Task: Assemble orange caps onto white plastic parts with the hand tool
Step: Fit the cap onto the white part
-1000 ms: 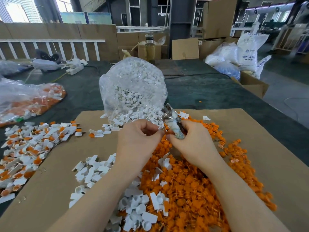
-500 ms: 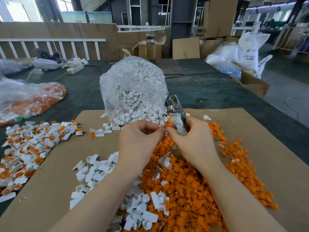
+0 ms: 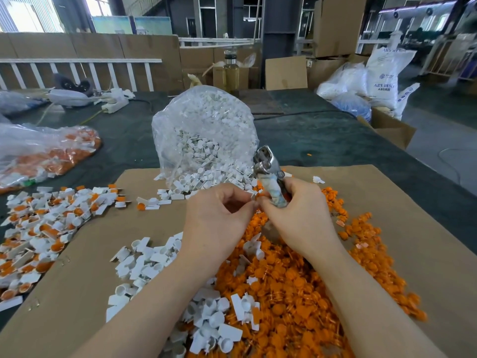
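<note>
My right hand [image 3: 296, 213] grips the metal hand tool [image 3: 268, 171] by its wrapped handle, jaws pointing up and away. My left hand [image 3: 219, 215] pinches a small white plastic part [image 3: 253, 195] at its fingertips, right against my right hand's fingers and an orange cap. A big heap of orange caps [image 3: 296, 285] lies under and in front of both hands on the cardboard sheet [image 3: 387, 202]. Loose white parts [image 3: 144, 259] lie to the left of it. Assembled white-and-orange pieces [image 3: 44, 223] are piled at the far left.
A clear bag of white parts [image 3: 204, 135] stands open just behind my hands. Another bag with orange pieces [image 3: 44, 156] lies at the left on the dark table [image 3: 322, 140]. Cardboard boxes, white sacks [image 3: 382, 76] and a bottle [image 3: 230, 71] stand at the back.
Both hands have risen slightly and the tool has tipped more upright. My fingertips stay together around the small part.
</note>
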The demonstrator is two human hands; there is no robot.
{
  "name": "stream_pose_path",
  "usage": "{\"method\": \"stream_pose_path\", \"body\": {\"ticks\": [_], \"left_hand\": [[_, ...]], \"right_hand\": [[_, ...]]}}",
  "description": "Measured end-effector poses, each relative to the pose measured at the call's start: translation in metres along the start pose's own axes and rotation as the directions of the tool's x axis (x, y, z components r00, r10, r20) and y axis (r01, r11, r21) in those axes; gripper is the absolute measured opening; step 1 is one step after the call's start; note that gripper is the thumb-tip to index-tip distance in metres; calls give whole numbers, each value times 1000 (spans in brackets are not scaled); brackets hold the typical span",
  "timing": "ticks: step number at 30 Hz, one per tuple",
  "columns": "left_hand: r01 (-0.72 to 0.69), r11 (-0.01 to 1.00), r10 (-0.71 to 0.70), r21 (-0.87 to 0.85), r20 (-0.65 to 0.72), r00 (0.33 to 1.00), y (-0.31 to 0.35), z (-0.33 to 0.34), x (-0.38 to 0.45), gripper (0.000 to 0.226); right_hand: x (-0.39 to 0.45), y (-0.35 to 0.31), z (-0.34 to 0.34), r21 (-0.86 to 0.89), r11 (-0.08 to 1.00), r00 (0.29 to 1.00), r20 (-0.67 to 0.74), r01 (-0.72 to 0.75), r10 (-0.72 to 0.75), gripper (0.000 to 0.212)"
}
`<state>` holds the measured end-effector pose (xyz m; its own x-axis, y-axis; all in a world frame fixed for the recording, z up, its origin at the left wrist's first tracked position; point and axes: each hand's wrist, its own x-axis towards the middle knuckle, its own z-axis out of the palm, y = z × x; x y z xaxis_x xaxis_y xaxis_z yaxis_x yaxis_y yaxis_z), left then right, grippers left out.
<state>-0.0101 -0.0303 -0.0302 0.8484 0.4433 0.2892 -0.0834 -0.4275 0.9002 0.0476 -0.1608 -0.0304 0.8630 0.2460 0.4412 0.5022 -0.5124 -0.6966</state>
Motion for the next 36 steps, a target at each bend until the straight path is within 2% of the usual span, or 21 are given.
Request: {"method": "stream_pose_path", "body": {"ticks": [6, 13, 17, 22, 24, 27, 36], "left_hand": [[3, 1000, -1, 15, -72, 997, -1, 1, 1, 17], [54, 998, -48, 34, -149, 988, -4, 2, 4, 15], [104, 987, -120, -122, -135, 984, -3, -1, 6, 14], [123, 909, -174, -397, -95, 980, 0, -5, 8, 9], [115, 883, -168, -456, -77, 983, 0, -6, 8, 8], [99, 868, -151, -487, -69, 986, -1, -5, 8, 7], [73, 860, -106, -506, -36, 994, -1, -3, 7, 6]], "right_hand": [[3, -1, -3, 166, 979, 988, 119, -116, 97, 9], [3, -2, -3, 193, 976, 980, 185, -105, 69, 8], [4, 4, -6, 240, 965, 974, 220, -106, 52, 9], [8, 14, -15, 128, 990, 949, 313, -64, 21, 14], [8, 17, -15, 50, 998, 940, 341, -29, 11, 11], [7, 16, -12, -57, 998, 937, 349, 31, -9, 7], [4, 13, -11, -56, 996, 926, 375, 68, -42, 8]]}}
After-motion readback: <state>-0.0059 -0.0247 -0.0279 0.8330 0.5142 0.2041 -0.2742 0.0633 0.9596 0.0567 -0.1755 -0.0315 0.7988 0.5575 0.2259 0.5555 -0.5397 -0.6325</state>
